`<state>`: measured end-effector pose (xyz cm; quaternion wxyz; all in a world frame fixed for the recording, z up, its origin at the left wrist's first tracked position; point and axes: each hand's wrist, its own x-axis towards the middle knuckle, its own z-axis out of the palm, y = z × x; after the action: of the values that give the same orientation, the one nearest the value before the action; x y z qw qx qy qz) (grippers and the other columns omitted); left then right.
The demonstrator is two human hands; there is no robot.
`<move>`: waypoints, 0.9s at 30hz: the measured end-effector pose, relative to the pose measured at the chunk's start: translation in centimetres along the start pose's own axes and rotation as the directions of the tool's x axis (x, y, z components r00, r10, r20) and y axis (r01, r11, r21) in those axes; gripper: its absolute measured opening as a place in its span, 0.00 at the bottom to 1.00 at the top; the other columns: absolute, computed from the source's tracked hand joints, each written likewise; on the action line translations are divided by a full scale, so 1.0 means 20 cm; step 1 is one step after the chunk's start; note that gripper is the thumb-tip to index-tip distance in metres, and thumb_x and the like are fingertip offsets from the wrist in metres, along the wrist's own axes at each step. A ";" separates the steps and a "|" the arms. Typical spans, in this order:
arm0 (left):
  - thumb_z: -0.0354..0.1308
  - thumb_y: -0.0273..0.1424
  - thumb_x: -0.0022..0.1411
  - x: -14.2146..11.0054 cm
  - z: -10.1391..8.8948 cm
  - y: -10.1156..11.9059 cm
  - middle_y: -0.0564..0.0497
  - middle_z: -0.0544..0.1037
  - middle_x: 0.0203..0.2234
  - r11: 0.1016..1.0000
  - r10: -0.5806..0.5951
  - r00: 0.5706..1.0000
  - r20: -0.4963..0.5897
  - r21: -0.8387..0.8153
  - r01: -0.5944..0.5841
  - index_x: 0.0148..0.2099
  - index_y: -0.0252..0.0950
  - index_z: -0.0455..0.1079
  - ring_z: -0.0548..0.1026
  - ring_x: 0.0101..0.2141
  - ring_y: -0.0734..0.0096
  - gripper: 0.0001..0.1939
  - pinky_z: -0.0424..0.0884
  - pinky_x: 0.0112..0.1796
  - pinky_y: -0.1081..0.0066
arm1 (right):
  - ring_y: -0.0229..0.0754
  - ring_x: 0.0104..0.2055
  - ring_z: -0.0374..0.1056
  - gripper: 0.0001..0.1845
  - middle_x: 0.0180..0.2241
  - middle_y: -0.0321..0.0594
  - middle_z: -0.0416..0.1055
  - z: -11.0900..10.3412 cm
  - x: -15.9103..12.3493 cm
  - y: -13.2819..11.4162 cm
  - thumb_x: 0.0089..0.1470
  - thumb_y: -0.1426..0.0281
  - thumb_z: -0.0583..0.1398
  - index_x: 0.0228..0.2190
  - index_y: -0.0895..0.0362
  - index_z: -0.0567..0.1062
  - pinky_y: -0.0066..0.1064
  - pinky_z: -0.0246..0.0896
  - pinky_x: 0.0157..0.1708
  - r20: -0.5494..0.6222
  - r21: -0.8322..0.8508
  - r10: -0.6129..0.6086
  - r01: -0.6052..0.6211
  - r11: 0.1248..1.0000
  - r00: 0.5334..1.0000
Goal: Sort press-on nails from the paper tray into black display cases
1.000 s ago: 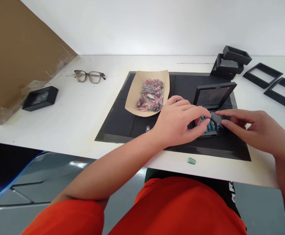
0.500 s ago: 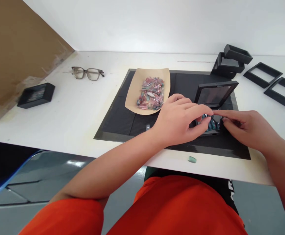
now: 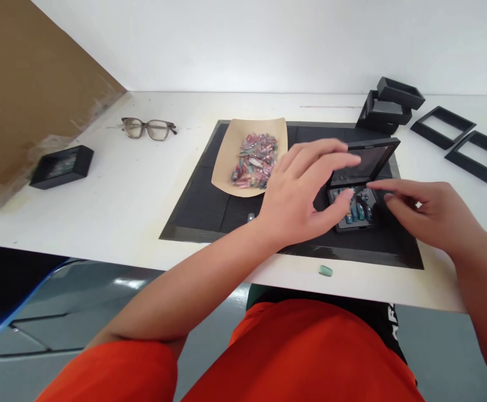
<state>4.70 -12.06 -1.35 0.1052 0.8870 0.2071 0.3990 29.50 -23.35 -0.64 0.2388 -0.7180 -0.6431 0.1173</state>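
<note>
A small black display case (image 3: pixel 354 224) stands on the dark mat with its clear-windowed lid (image 3: pixel 364 163) tilted up. Teal press-on nails (image 3: pixel 359 211) lie in rows inside it. My left hand (image 3: pixel 295 192) hovers at the case's left side, fingers spread from the thumb, the thumb tip over the nails. From the other side, my right hand (image 3: pixel 431 212) reaches in with its index fingertip at the nails by the hinge; its thumb is apart and nothing shows between them. A green press-on nail (image 3: pixel 326 271) lies near the table's front edge. Another small nail (image 3: pixel 250 216) sits by my left wrist.
A paper tray (image 3: pixel 224 159) holding bagged nails (image 3: pixel 256 159) stands on the mat (image 3: pixel 197 209). Black boxes (image 3: pixel 387 109) are stacked behind the case, with black frames (image 3: pixel 444 127) to their right. Glasses (image 3: pixel 149 128) and another black case (image 3: pixel 62 166) lie to the left.
My left fingers have lifted and spread away from the case, uncovering more of the nails. My right thumb has drawn back from the case while the index finger stays over it.
</note>
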 end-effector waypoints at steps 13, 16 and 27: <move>0.56 0.34 0.78 0.00 0.12 -0.11 0.44 0.88 0.49 0.987 -0.119 0.986 0.117 0.118 0.105 0.76 0.31 0.64 0.80 0.56 0.52 0.29 0.70 0.60 0.54 | 0.37 0.20 0.56 0.13 0.19 0.31 0.64 0.01 -0.01 -0.02 0.62 0.61 0.62 0.40 0.50 0.87 0.34 0.56 0.24 -0.087 -0.032 -0.057 0.055 0.998 0.995; 0.57 0.32 0.78 0.01 0.11 -0.11 0.47 0.88 0.47 0.990 -0.083 0.993 0.089 0.124 0.071 0.68 0.36 0.73 0.80 0.54 0.54 0.20 0.70 0.59 0.55 | 0.40 0.22 0.56 0.10 0.20 0.32 0.62 0.00 -0.05 -0.02 0.64 0.63 0.63 0.40 0.48 0.86 0.36 0.55 0.27 -0.243 -0.065 -0.097 0.083 0.994 0.965; 0.62 0.50 0.77 -0.01 0.07 -0.09 0.45 0.82 0.64 0.963 0.258 0.831 0.493 -0.204 -0.177 0.64 0.41 0.79 0.75 0.68 0.52 0.24 0.58 0.74 0.46 | 0.39 0.21 0.56 0.10 0.18 0.30 0.63 0.00 -0.03 -0.02 0.63 0.56 0.68 0.37 0.46 0.86 0.35 0.55 0.24 -0.165 0.064 -0.211 0.224 0.973 0.964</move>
<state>5.19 -10.63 -3.03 0.1767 0.9686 0.0383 0.1709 29.12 -23.96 -0.60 0.3296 -0.6397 -0.6918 0.0600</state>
